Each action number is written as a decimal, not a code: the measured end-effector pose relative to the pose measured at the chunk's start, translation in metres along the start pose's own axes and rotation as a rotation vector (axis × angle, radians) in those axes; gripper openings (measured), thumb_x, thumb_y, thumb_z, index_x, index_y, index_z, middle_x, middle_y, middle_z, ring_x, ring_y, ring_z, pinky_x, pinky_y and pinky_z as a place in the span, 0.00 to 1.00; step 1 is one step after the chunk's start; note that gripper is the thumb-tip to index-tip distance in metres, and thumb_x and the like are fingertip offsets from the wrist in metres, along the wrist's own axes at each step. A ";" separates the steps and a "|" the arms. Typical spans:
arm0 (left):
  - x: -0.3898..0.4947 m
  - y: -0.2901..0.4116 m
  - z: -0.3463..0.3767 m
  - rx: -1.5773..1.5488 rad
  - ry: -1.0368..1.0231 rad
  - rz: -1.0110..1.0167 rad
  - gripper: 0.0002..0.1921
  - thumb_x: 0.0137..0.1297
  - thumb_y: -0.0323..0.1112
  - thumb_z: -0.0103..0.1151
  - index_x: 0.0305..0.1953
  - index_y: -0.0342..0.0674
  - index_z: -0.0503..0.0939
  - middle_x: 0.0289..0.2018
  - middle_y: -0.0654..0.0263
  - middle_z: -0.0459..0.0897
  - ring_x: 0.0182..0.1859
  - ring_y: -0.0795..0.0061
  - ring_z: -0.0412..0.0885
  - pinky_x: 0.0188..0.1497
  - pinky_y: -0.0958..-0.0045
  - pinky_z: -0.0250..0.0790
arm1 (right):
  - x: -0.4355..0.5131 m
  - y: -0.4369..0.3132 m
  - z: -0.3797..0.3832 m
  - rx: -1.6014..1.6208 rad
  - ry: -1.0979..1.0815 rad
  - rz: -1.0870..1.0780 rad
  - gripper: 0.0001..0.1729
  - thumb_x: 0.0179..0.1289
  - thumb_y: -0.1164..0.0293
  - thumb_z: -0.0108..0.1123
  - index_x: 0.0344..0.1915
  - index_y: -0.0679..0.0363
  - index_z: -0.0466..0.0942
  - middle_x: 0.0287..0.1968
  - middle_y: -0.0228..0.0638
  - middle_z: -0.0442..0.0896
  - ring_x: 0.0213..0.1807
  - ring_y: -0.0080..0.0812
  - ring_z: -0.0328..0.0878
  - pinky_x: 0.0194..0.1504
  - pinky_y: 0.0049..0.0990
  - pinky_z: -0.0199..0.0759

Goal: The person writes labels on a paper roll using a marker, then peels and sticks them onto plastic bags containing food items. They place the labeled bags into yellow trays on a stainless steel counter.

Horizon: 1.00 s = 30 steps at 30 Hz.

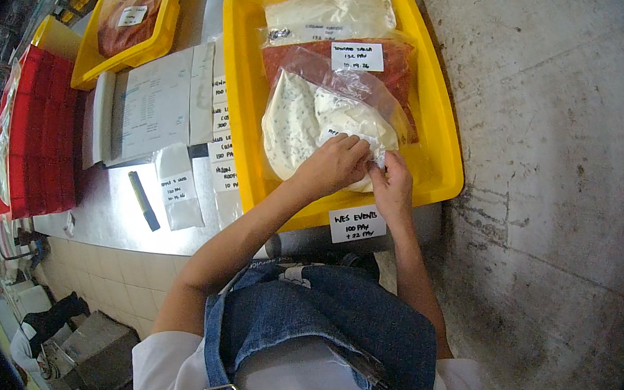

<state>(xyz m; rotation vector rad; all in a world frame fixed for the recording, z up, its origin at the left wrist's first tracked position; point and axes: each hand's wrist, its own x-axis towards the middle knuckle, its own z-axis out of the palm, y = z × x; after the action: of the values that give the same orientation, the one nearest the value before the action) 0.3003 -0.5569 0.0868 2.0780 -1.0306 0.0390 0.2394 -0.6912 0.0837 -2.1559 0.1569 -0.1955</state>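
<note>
A clear plastic bag (297,129) of white creamy food with green flecks lies at the near end of a yellow plastic tub (454,171). My left hand (335,161) rests over this bag with curled fingers, partly covering its white handwritten label (336,133). Close beside it, my right hand (394,189) pinches the bag's gathered plastic near the right corner. The two hands' fingertips nearly meet there, hiding part of the plastic between them. Beyond lie a bag of chunky red sauce (401,83) with a label and a bag of pale food (334,13).
A handwritten label (356,224) hangs on the tub's near rim. To the left are a marker (143,201), small labelled bags (178,187), a printed sheet (154,99), stacked red crates (45,133) and another yellow tub (168,31). A concrete wall (558,137) rises at right.
</note>
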 end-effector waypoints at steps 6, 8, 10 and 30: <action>0.001 -0.003 0.000 -0.074 -0.017 -0.048 0.10 0.47 0.31 0.56 0.27 0.38 0.65 0.23 0.57 0.69 0.29 0.56 0.70 0.31 0.63 0.64 | 0.000 -0.004 -0.002 0.057 -0.007 -0.010 0.07 0.50 0.78 0.53 0.30 0.68 0.67 0.29 0.43 0.70 0.31 0.39 0.69 0.33 0.28 0.62; 0.001 -0.004 -0.001 -0.086 -0.016 -0.035 0.10 0.47 0.31 0.56 0.27 0.38 0.65 0.23 0.57 0.69 0.29 0.56 0.70 0.31 0.63 0.64 | 0.000 -0.005 -0.003 0.020 -0.007 -0.029 0.08 0.50 0.77 0.53 0.30 0.68 0.67 0.29 0.43 0.70 0.31 0.39 0.69 0.33 0.28 0.62; 0.000 -0.004 -0.002 -0.108 -0.030 -0.042 0.10 0.48 0.32 0.56 0.27 0.38 0.65 0.23 0.58 0.69 0.29 0.56 0.70 0.31 0.63 0.64 | 0.000 -0.006 -0.005 0.038 -0.039 -0.004 0.08 0.50 0.77 0.54 0.31 0.68 0.68 0.29 0.42 0.70 0.32 0.39 0.69 0.33 0.29 0.62; -0.001 0.007 -0.028 -0.274 -0.225 -0.251 0.08 0.54 0.34 0.55 0.31 0.37 0.70 0.27 0.58 0.75 0.31 0.63 0.76 0.33 0.68 0.68 | -0.002 -0.003 -0.006 0.162 -0.076 0.022 0.07 0.51 0.75 0.53 0.31 0.66 0.68 0.28 0.42 0.70 0.29 0.39 0.69 0.30 0.30 0.62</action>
<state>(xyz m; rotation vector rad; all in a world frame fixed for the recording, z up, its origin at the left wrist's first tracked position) 0.3034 -0.5401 0.1097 1.9711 -0.8429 -0.4473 0.2366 -0.6945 0.0893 -1.9959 0.1167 -0.1097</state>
